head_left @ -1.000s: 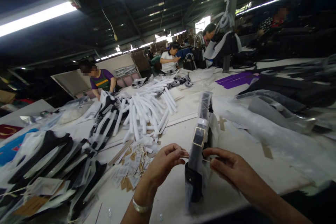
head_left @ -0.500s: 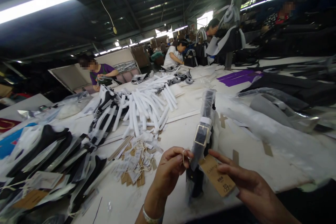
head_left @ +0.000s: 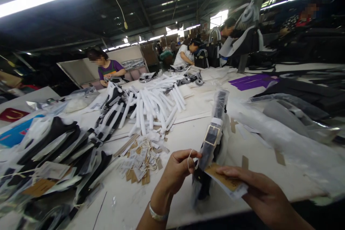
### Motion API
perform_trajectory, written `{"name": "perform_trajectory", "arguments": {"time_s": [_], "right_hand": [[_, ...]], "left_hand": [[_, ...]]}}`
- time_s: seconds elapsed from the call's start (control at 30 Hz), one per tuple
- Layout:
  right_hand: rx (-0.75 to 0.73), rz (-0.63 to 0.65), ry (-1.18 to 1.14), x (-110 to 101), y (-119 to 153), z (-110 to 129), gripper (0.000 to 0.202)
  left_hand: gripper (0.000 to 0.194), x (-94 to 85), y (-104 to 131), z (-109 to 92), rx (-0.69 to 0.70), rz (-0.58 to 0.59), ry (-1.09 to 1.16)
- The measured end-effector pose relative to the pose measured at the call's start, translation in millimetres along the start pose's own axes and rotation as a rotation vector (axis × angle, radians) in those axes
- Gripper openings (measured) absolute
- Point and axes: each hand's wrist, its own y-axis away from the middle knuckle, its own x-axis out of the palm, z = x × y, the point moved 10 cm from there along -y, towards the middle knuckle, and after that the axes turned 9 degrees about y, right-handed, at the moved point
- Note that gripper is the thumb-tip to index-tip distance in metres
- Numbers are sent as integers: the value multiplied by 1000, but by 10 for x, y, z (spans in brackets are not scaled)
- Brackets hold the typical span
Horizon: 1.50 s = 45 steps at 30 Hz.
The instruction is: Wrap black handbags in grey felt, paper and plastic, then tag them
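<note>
My left hand (head_left: pixel 180 169) pinches a thin pale string loop (head_left: pixel 190 158) beside the lower end of a dark strap. That strap (head_left: pixel 208 149) is wrapped in clear plastic and carries a gold square buckle (head_left: pixel 212 135); it belongs to a dark, plastic-covered item standing on the table, whose full shape I cannot make out. In my right hand (head_left: pixel 256 187) is a brown card price tag (head_left: pixel 222 176), thumb on top, with a white label showing underneath. The tag is tilted, so its print is hard to read.
Brown and white tags with strings (head_left: pixel 141 160) lie in a heap left of centre. White tubes (head_left: pixel 151 106) are piled behind them. Wrapped dark items (head_left: pixel 51 151) fill the left side. Plastic film (head_left: pixel 272 140) and purple sheets (head_left: pixel 250 81) lie right. Several people work farther back.
The right hand has tipped the tag flatter, so its printed front is turned away and the white label shows. The left hand still pinches the string. The view has shifted slightly.
</note>
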Motion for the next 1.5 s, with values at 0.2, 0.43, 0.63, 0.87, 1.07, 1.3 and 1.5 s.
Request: {"name": "perform_trajectory", "arguments": {"time_s": [0.2,0.43,0.63,0.87,1.07,1.3,1.5], "right_hand": [[27,-73,172,-52,-45,62,45],[203,-174,93,-80,-249,102,12],[146,-125,270,-24,-479,258,12],[29,-43,482,62,-611,503,20],[-10,35,529,129,-629,503,22],[60,282,239,253,-684,424,23],[341,262,-268,342,-452,206,27]], "left_hand": [[40,30,6,-34,27,-11,-7],[45,196,82,-198,135,32,-109],[34,282,191,-308,214,0,-129],[22,329,278,-433,322,-128,-85],[17,423,350,-603,442,-160,-233],[30,893,644,-1034,840,-57,-895],[45,946,986,-976,1100,-196,-1069]]}}
